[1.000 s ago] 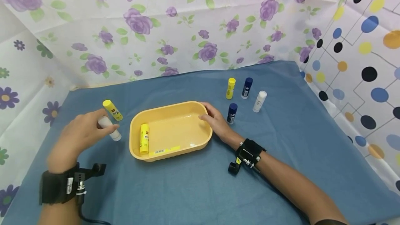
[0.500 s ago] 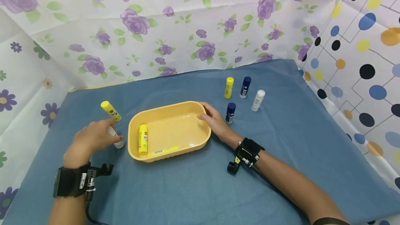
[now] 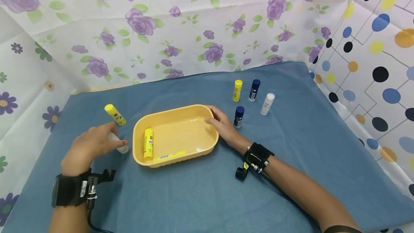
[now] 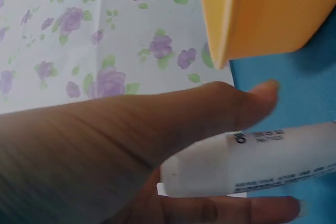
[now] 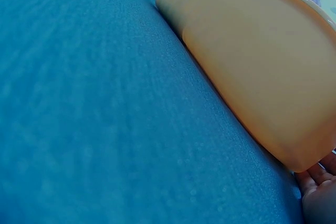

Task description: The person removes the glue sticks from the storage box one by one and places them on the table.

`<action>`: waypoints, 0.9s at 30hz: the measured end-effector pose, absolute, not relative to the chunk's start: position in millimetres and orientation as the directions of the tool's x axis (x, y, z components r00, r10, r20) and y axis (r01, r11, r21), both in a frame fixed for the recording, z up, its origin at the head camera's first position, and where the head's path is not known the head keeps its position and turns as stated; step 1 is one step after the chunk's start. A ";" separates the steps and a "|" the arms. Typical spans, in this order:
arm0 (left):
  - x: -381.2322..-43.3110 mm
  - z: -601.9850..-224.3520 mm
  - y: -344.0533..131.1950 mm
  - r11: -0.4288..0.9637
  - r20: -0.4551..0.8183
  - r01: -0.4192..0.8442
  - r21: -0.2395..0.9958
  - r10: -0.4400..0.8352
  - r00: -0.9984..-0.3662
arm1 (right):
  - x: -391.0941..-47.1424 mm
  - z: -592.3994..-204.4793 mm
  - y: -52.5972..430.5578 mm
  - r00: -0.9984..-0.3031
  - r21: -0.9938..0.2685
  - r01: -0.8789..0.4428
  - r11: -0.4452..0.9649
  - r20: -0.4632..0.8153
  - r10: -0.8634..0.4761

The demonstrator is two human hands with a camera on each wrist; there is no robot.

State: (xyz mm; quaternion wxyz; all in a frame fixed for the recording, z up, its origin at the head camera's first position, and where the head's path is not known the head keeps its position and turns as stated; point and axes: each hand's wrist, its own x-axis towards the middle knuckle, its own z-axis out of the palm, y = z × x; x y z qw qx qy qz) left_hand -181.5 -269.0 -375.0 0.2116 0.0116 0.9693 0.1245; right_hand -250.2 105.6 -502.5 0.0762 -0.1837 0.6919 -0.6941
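Note:
My left hand (image 3: 93,143) holds a white glue stick (image 3: 122,149) just left of the yellow tray (image 3: 176,112). In the left wrist view, the thumb lies along one side of the glue stick (image 4: 283,156) and a finger along the other. At the tray's right end, my right hand (image 3: 223,125) grips the rim, its thumb over the inside and its fingers outside. A yellow glue stick (image 3: 148,144) lies inside the tray at the left. Behind my left hand stands another yellow glue stick (image 3: 115,114).
Right of the tray stand a yellow glue stick (image 3: 237,91), two dark blue-capped glue sticks, one farther back (image 3: 254,90) and one nearer (image 3: 238,117), and a white glue stick (image 3: 267,104). Blue cloth (image 3: 181,197) covers the table, and a flowered sheet (image 3: 181,28) hangs behind it.
My left hand has moved right and nearer the tray with the white glue stick, lowering it to the cloth, then shifted slightly left. My right hand has stayed on the tray.

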 end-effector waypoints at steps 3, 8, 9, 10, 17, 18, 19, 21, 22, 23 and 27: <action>-179.5 -372.8 -267.6 0.968 -0.369 -0.021 0.248 0.075 -0.926 | -250.0 -502.4 105.5 -0.921 -0.989 -0.147 -0.026 0.146 -0.361; -176.1 -371.1 -257.0 0.961 -0.188 0.095 0.261 0.147 -0.971 | -250.2 -502.5 105.3 -0.921 -0.989 -0.143 -0.029 0.144 -0.362; -175.8 -371.6 -253.4 0.957 -0.158 0.119 0.264 0.165 -0.974 | -250.4 -502.6 105.4 -0.921 -0.989 -0.144 -0.028 0.144 -0.361; -175.6 -372.1 -249.6 0.953 -0.134 0.143 0.269 0.183 -0.974 | -250.5 -502.6 105.5 -0.922 -0.990 -0.141 -0.031 0.143 -0.361; -176.8 -379.9 -227.9 0.937 -0.081 0.217 0.275 0.247 -0.966 | -249.6 -501.6 106.7 -0.924 -0.990 -0.138 -0.033 0.141 -0.356; -177.0 -381.3 -227.2 0.938 -0.068 0.224 0.264 0.250 -0.966 | -249.5 -501.5 106.8 -0.924 -0.990 -0.136 -0.032 0.139 -0.357; -177.1 -382.5 -226.9 0.939 -0.059 0.226 0.258 0.249 -0.967 | -249.5 -501.5 106.9 -0.924 -0.991 -0.134 -0.030 0.136 -0.357; -177.4 -384.9 -227.3 0.941 -0.051 0.226 0.252 0.246 -0.968 | -249.8 -501.7 106.8 -0.924 -0.991 -0.131 -0.027 0.132 -0.359; -177.6 -385.9 -227.8 0.941 -0.054 0.222 0.256 0.243 -0.969 | -250.0 -501.7 106.7 -0.923 -0.991 -0.131 -0.025 0.132 -0.361; -177.7 -386.8 -228.4 0.940 -0.063 0.216 0.265 0.240 -0.969 | -250.2 -501.8 106.6 -0.923 -0.991 -0.132 -0.024 0.132 -0.362; -178.6 -389.4 -230.0 0.934 -0.095 0.200 0.296 0.237 -0.967 | -251.0 -502.0 106.3 -0.922 -0.991 -0.135 -0.023 0.134 -0.364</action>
